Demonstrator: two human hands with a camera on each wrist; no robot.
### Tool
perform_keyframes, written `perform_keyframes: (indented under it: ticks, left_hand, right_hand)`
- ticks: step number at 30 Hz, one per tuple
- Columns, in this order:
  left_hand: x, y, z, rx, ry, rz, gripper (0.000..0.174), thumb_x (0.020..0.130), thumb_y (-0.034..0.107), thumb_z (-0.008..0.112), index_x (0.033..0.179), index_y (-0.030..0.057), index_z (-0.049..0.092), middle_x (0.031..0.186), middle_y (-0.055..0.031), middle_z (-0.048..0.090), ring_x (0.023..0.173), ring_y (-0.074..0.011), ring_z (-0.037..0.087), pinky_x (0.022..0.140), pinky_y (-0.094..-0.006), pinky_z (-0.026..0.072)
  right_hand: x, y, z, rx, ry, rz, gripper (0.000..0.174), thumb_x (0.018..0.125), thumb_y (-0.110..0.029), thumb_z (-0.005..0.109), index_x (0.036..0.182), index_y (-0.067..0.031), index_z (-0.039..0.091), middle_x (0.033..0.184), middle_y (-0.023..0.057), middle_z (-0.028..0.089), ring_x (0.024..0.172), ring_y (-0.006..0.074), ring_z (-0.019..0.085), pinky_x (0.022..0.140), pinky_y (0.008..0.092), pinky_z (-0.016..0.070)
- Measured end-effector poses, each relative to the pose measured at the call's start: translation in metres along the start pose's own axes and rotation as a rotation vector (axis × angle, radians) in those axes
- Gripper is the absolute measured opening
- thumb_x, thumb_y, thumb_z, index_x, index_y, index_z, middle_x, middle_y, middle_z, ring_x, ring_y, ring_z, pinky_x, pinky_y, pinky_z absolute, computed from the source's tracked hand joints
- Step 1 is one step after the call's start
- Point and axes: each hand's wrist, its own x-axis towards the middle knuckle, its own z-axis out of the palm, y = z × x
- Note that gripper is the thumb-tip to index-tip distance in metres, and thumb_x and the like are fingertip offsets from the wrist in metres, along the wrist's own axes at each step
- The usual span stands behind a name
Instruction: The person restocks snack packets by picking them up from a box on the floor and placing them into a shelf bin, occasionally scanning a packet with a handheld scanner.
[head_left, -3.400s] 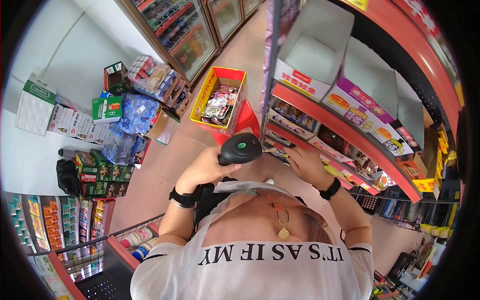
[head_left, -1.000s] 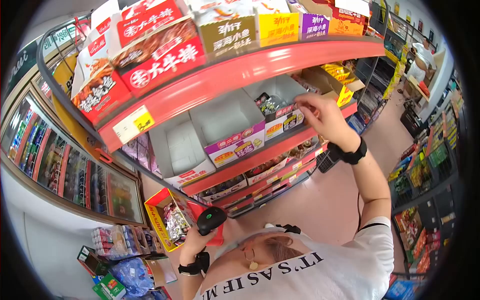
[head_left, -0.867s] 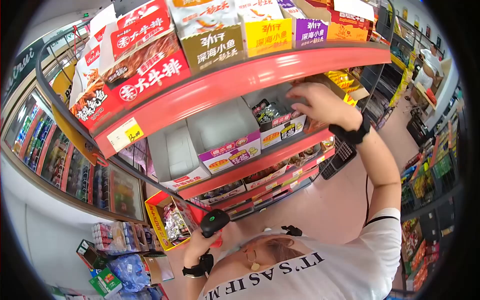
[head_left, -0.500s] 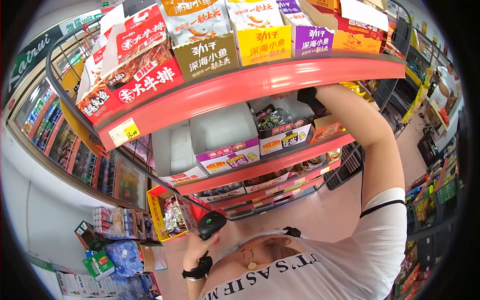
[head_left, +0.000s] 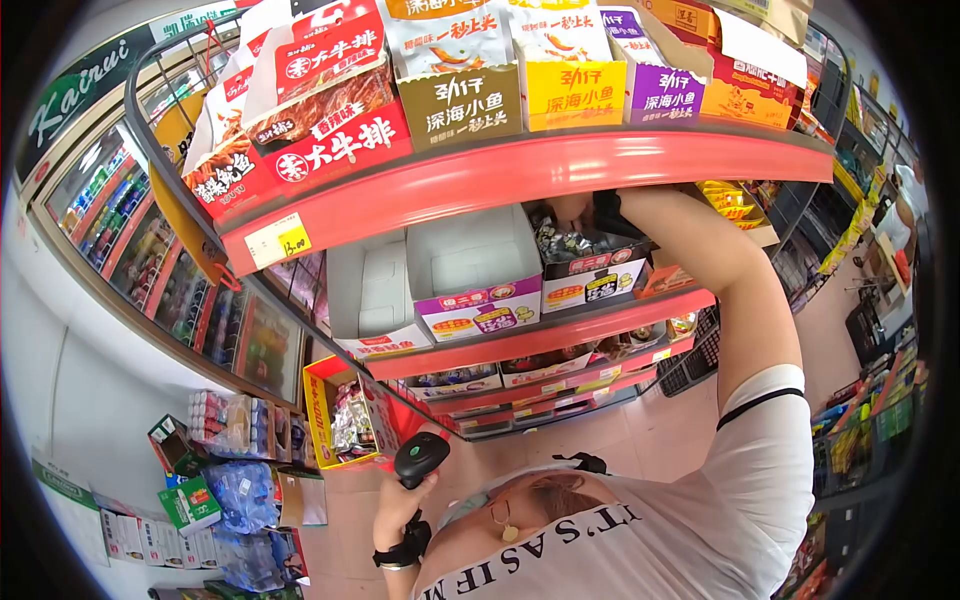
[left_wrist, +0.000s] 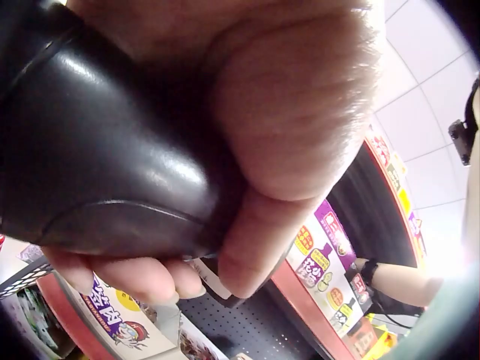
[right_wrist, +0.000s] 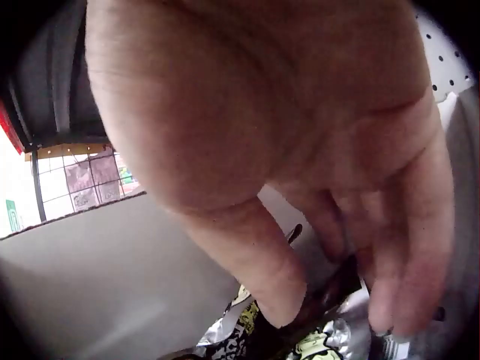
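My left hand [head_left: 398, 502] grips a black handheld device [head_left: 421, 459] in front of my body; the left wrist view shows the thumb and fingers [left_wrist: 142, 280] wrapped round its dark casing [left_wrist: 112, 157]. Under the upper shelf edge, my right hand [head_left: 572, 208] reaches into a black-and-white box [head_left: 598, 284] of packets. In the right wrist view that hand [right_wrist: 292, 127] points down, thumb and fingers apart, at shiny dark packets [right_wrist: 319, 343]; whether it touches them is unclear. Two open grey boxes [head_left: 472, 262] [head_left: 378, 290] stand to the left, no contents visible.
A red shelf edge [head_left: 560, 165] runs above my right forearm, with snack boxes [head_left: 575, 95] on top. A yellow-and-red carton [head_left: 318, 410] of packets stands lower left, near shrink-wrapped bottles [head_left: 245, 495]. Glass-door coolers [head_left: 190, 275] line the left.
My right hand has gone from above the box rim, through a spot mostly hidden under the shelf, to down among the packets. The left hand still holds the device. The shelf shows slightly further right.
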Motion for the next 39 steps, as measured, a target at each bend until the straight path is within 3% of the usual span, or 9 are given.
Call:
perform_keyframes:
  ticks: [10, 12, 19, 27, 29, 30, 33, 37, 39]
  left_hand:
    - [0.001, -0.004, 0.005, 0.038, -0.012, -0.009, 0.026, 0.074, 0.024, 0.076, 0.089, 0.0047, 0.067, 0.063, 0.0009, 0.058, 0.054, -0.0077, 0.052, 0.049, -0.0254, 0.0411]
    - [-0.001, 0.004, 0.007, 0.063, -0.018, -0.066, 0.025, 0.074, 0.023, 0.076, 0.088, 0.0039, 0.067, 0.063, 0.0005, 0.059, 0.056, -0.0078, 0.053, 0.052, -0.0258, 0.0424]
    - [0.005, -0.001, 0.009, 0.060, -0.056, -0.059, 0.024, 0.074, 0.021, 0.076, 0.086, 0.0029, 0.067, 0.066, -0.0004, 0.061, 0.060, -0.0079, 0.055, 0.055, -0.0257, 0.0439]
    - [0.025, -0.007, 0.015, 0.046, -0.091, 0.108, 0.023, 0.074, 0.020, 0.076, 0.084, 0.0019, 0.065, 0.069, -0.0011, 0.062, 0.063, -0.0079, 0.055, 0.060, -0.0266, 0.0461]
    - [0.026, 0.005, 0.018, 0.046, -0.077, 0.181, 0.023, 0.074, 0.020, 0.076, 0.085, 0.0021, 0.065, 0.069, -0.0008, 0.062, 0.063, -0.0076, 0.055, 0.059, -0.0263, 0.0458]
    - [0.025, 0.011, 0.018, 0.053, -0.060, 0.253, 0.023, 0.074, 0.020, 0.076, 0.085, 0.0023, 0.065, 0.068, -0.0006, 0.062, 0.062, -0.0073, 0.055, 0.058, -0.0260, 0.0455]
    - [0.024, 0.023, 0.017, 0.004, -0.084, 0.134, 0.023, 0.075, 0.020, 0.075, 0.087, 0.0027, 0.065, 0.066, 0.0003, 0.060, 0.059, -0.0062, 0.053, 0.055, -0.0248, 0.0437]
    - [0.017, 0.050, 0.011, -0.007, -0.100, 0.120, 0.019, 0.077, 0.016, 0.073, 0.089, 0.0034, 0.065, 0.065, 0.0022, 0.059, 0.058, -0.0049, 0.050, 0.052, -0.0227, 0.0411]
    - [0.018, 0.050, 0.010, -0.037, -0.044, 0.296, 0.021, 0.077, 0.012, 0.072, 0.094, 0.0032, 0.064, 0.072, 0.0010, 0.060, 0.061, -0.0048, 0.050, 0.055, -0.0228, 0.0424]
  right_hand:
    - [0.015, 0.016, 0.007, 0.051, -0.247, 0.204, 0.015, 0.076, -0.011, 0.070, 0.087, -0.0029, 0.064, 0.080, 0.0054, 0.066, 0.072, 0.0152, 0.061, 0.062, 0.0273, 0.0488]
    - [-0.005, 0.011, 0.003, 0.160, -0.150, 0.129, 0.010, 0.080, -0.006, 0.066, 0.089, -0.0018, 0.064, 0.082, 0.0053, 0.065, 0.072, 0.0119, 0.061, 0.060, 0.0228, 0.0481]
    - [-0.060, 0.047, -0.015, 0.572, 0.109, 0.025, 0.019, 0.079, -0.006, 0.066, 0.097, -0.0006, 0.061, 0.087, 0.0063, 0.065, 0.080, 0.0143, 0.060, 0.068, 0.0262, 0.0483]
    - [-0.135, 0.074, -0.019, 1.042, 0.441, -0.082, 0.030, 0.079, -0.006, 0.065, 0.107, 0.0008, 0.057, 0.092, 0.0075, 0.065, 0.089, 0.0172, 0.060, 0.077, 0.0300, 0.0485]
    - [-0.144, 0.076, -0.006, 0.924, 0.623, -0.158, 0.028, 0.077, 0.002, 0.064, 0.104, 0.0020, 0.057, 0.099, 0.0098, 0.064, 0.091, 0.0170, 0.060, 0.076, 0.0278, 0.0486]
    - [-0.144, 0.078, 0.008, 1.143, 0.708, -0.334, 0.019, 0.080, 0.012, 0.053, 0.095, 0.0013, 0.058, 0.092, 0.0110, 0.065, 0.086, 0.0174, 0.064, 0.079, 0.0297, 0.0527]
    - [-0.169, 0.072, 0.032, 1.227, 0.748, -0.568, 0.022, 0.074, 0.016, 0.050, 0.088, -0.0003, 0.055, 0.100, 0.0126, 0.064, 0.094, 0.0204, 0.063, 0.082, 0.0330, 0.0514]
    - [-0.201, 0.041, 0.052, 0.606, 0.918, -0.778, 0.026, 0.058, 0.011, 0.053, 0.080, -0.0037, 0.053, 0.106, 0.0174, 0.063, 0.097, 0.0312, 0.062, 0.085, 0.0376, 0.0488]
    - [-0.208, 0.020, 0.057, 0.435, 0.934, -0.877, 0.022, 0.058, 0.007, 0.058, 0.077, -0.0051, 0.053, 0.105, 0.0172, 0.064, 0.093, 0.0335, 0.062, 0.074, 0.0373, 0.0516]
